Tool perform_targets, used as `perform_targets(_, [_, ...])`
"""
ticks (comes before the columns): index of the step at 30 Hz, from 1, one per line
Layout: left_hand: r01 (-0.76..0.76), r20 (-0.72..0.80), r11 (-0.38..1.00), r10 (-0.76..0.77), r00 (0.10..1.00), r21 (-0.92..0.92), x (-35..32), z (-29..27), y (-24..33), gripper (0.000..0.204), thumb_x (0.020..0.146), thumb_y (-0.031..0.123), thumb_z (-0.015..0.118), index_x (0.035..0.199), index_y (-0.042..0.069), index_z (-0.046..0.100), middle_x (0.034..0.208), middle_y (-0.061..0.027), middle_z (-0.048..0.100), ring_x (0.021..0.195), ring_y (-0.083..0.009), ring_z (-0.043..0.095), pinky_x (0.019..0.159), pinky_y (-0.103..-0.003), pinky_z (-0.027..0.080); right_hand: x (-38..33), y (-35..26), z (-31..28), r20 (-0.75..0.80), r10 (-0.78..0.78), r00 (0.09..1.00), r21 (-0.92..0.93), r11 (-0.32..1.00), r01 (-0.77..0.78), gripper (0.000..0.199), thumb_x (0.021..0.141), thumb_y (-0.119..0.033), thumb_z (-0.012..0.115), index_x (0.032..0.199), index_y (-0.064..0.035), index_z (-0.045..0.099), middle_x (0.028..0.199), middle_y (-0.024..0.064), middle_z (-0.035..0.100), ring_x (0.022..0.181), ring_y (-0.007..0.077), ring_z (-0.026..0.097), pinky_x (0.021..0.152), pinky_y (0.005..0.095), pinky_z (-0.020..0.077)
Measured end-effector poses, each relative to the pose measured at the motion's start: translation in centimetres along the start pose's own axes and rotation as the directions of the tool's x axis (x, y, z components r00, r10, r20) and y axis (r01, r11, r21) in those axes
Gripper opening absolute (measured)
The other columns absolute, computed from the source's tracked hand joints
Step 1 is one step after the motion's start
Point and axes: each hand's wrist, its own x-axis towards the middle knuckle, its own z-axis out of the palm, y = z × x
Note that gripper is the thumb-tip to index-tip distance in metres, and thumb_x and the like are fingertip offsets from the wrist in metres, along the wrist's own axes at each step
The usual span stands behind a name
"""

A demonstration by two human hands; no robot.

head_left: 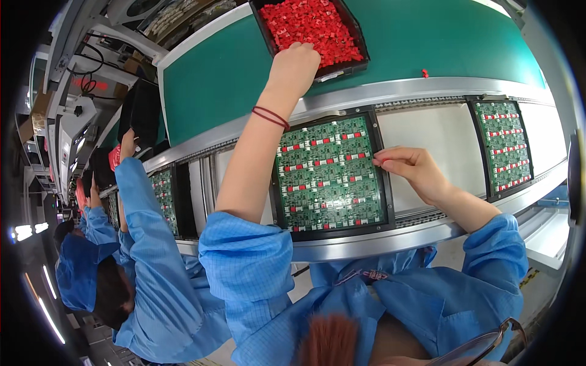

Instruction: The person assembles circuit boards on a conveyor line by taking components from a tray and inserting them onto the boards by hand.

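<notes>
My left hand (296,64) reaches over the near edge of a black bin (359,46) heaped with small red plastic parts (314,27). Its fingers curl down against the heap and the fingertips are hidden, so what they hold cannot be made out. My right hand (416,172) pinches a small red part (386,161) between thumb and fingertips. It is beside the right edge of a green circuit board panel (329,174), which sits in a black frame (389,210) in front of me. Rows of red and white components run across the panel.
Metal conveyor rails (348,247) carry the frame. A second framed circuit board panel (505,146) lies to the right. One loose red piece (425,73) rests on the green work surface (421,36). At left a co-worker in a blue cap (79,268) reaches over another board (163,195).
</notes>
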Motion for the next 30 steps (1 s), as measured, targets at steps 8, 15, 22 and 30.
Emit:
perform_targets(8, [0.101,-0.164,0.936,-0.164,0.973,-0.337,-2.3,-2.1,-0.7,0.010,0.080,0.009,0.060,0.084,0.000,0.058,0.082,-0.0128,0.064,0.073,-0.0293,0.063,0.064,-0.036,0.050,0.4,0.5,0.3,-0.072,-0.135,0.988,-0.242,0.963,0.114,0.019,0.084,-0.009,0.061,0.101,-0.0003,0.065,0.089,0.0042,0.063,0.084,0.0091,0.058,0.077,0.0218,0.0455])
perform_targets(15, [0.307,0.093,0.257,-0.608,0.788,-0.916,-15.9,-0.9,0.3,0.014,0.083,-0.001,0.057,0.097,-0.002,0.060,0.097,-0.0096,0.059,0.082,-0.0166,0.063,0.074,-0.024,0.051,0.5,0.5,1.4,-0.039,-0.231,0.972,-0.545,0.820,0.173,0.017,0.080,-0.006,0.063,0.097,-0.0035,0.065,0.081,0.0065,0.064,0.071,0.0090,0.055,0.066,0.0231,0.0452])
perform_targets(22, [0.377,0.305,0.019,-0.548,0.779,-0.926,-19.0,-0.5,1.5,0.018,0.084,0.000,0.059,0.101,-0.002,0.061,0.101,-0.0094,0.059,0.087,-0.0168,0.064,0.071,-0.022,0.051,0.5,1.6,2.5,0.290,-0.514,0.807,-0.868,0.214,0.448,0.015,0.073,-0.007,0.068,0.088,-0.0072,0.067,0.075,0.0044,0.054,0.069,0.0212,0.052,0.065,0.0326,0.0431])
perform_targets(30, [0.351,0.147,0.492,-0.406,0.902,-0.797,-18.7,-0.3,2.4,0.014,0.075,0.005,0.069,0.084,0.001,0.059,0.078,-0.0066,0.059,0.059,-0.0149,0.061,0.051,-0.024,0.046,0.9,1.8,3.9,0.231,-0.440,0.868,-0.941,0.126,0.315,0.014,0.073,-0.007,0.068,0.087,-0.0070,0.067,0.075,0.0023,0.051,0.069,0.0184,0.050,0.065,0.0305,0.0395])
